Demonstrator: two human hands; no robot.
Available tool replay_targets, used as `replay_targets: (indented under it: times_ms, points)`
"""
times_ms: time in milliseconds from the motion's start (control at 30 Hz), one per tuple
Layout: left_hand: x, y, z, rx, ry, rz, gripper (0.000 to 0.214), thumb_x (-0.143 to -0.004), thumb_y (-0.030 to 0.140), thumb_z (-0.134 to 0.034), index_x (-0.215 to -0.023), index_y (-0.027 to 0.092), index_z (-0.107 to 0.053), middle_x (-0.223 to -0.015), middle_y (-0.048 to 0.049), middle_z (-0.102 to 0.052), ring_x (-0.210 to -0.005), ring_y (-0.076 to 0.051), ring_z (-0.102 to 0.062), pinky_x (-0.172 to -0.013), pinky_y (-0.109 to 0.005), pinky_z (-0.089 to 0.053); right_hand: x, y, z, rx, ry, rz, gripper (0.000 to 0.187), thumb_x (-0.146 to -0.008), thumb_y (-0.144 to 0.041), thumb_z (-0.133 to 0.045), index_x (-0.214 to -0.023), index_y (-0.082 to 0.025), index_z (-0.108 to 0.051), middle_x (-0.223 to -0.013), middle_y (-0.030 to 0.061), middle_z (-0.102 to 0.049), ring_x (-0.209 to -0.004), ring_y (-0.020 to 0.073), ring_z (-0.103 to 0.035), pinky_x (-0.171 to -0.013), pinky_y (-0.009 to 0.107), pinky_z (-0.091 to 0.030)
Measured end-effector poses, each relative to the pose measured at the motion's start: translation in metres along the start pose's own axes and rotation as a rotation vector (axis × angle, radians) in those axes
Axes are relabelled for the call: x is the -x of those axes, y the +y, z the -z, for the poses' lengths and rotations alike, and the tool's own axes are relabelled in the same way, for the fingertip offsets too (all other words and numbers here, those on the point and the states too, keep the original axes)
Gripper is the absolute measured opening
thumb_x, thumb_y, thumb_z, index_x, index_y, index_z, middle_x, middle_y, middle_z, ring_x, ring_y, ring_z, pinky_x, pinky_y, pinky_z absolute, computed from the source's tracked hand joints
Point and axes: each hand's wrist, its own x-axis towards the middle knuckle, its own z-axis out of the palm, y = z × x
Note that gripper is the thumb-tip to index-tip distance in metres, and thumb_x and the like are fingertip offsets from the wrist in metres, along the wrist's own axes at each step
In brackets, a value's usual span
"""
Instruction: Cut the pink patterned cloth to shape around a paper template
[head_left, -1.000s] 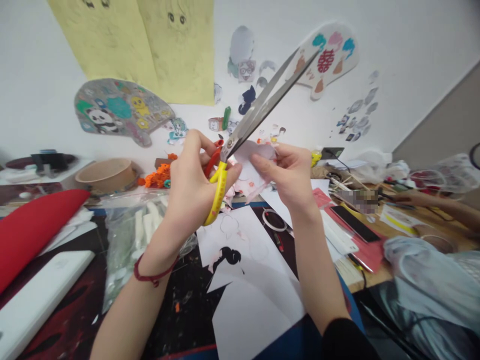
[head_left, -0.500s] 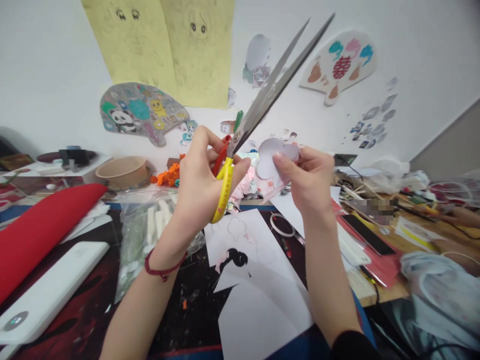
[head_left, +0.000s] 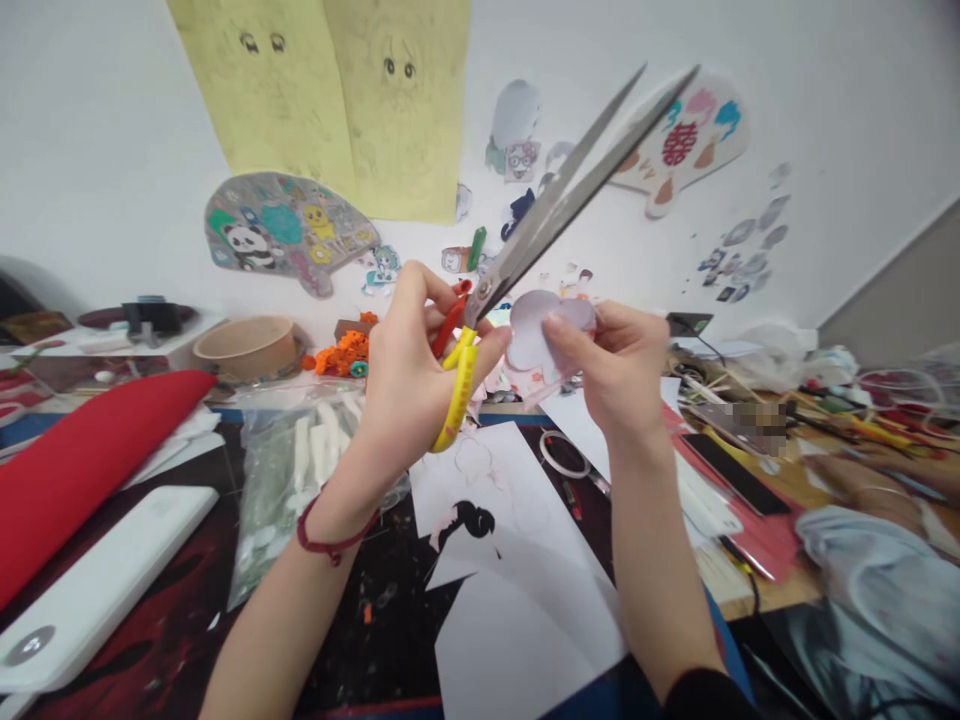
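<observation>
My left hand (head_left: 412,365) is closed around the red and yellow handles of a pair of scissors (head_left: 547,215). The long metal blades point up and to the right, slightly apart. Between the thumb and fingers of my right hand (head_left: 622,360) is a white paper cutout (head_left: 531,330) with rounded lobes and a pale pink printed part at its lower edge. The scissors' pivot is close to the cutout's left side, and the blades rise above it. Below both hands lie white paper sheets (head_left: 525,620), one bearing a black-haired printed figure (head_left: 474,520).
A clear plastic bag (head_left: 262,520) with pale pieces, a white power bank (head_left: 105,590) and a red object (head_left: 97,460) lie at left. A tape roll (head_left: 564,455) sits beside the sheets. At right are a dark phone (head_left: 735,472) and another person's arm (head_left: 862,490).
The scissors have swung and shifted right and down, bringing their pivot closer to the paper cutout. My left hand has moved slightly right; my right hand still holds the cutout.
</observation>
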Motion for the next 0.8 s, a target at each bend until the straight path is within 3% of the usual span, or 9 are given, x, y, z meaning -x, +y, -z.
replay_targets:
  times_ms: [300, 400, 633, 800]
  points:
    - [0.0, 0.006, -0.002, 0.081, 0.013, -0.111, 0.048, -0.076, 0.028, -0.089, -0.088, 0.025, -0.043, -0.081, 0.0041, -0.071, -0.054, -0.008, -0.052, -0.046, -0.026, -0.037, 0.006, -0.006, 0.003, 0.015, -0.261, -0.101, 0.038, -0.085, -0.039, -0.079, -0.06, -0.018, -0.06, -0.056, -0.0051, -0.048, -0.055, 0.0066, -0.04, -0.05, 0.025, -0.029]
    - [0.0, 0.009, -0.001, 0.052, 0.042, -0.139, 0.048, -0.075, 0.026, -0.09, -0.087, 0.025, -0.043, -0.079, 0.0059, -0.068, -0.053, -0.007, -0.049, -0.046, -0.026, -0.036, 0.006, -0.007, 0.001, -0.004, -0.249, -0.09, 0.035, -0.086, -0.039, -0.079, -0.062, -0.019, -0.064, -0.056, -0.0048, -0.05, -0.055, 0.0073, -0.042, -0.051, 0.025, -0.031]
    - [0.003, 0.015, -0.001, 0.078, 0.042, -0.075, 0.045, -0.075, 0.025, -0.088, -0.086, 0.025, -0.044, -0.091, 0.0021, -0.065, -0.074, -0.013, -0.067, -0.05, -0.026, -0.042, 0.007, -0.014, -0.002, 0.03, -0.114, -0.048, 0.022, -0.08, -0.045, -0.083, -0.079, -0.023, -0.079, -0.064, -0.0027, -0.063, -0.055, 0.009, -0.048, -0.052, 0.026, -0.04]
    - [0.003, 0.015, -0.001, 0.101, 0.045, -0.082, 0.049, -0.071, 0.022, -0.091, -0.085, 0.025, -0.044, -0.093, 0.0027, -0.063, -0.073, -0.011, -0.066, -0.05, -0.025, -0.04, 0.008, -0.017, 0.001, 0.048, -0.143, -0.069, 0.022, -0.078, -0.044, -0.085, -0.072, -0.024, -0.077, -0.061, -0.0032, -0.063, -0.056, 0.0097, -0.051, -0.051, 0.026, -0.042]
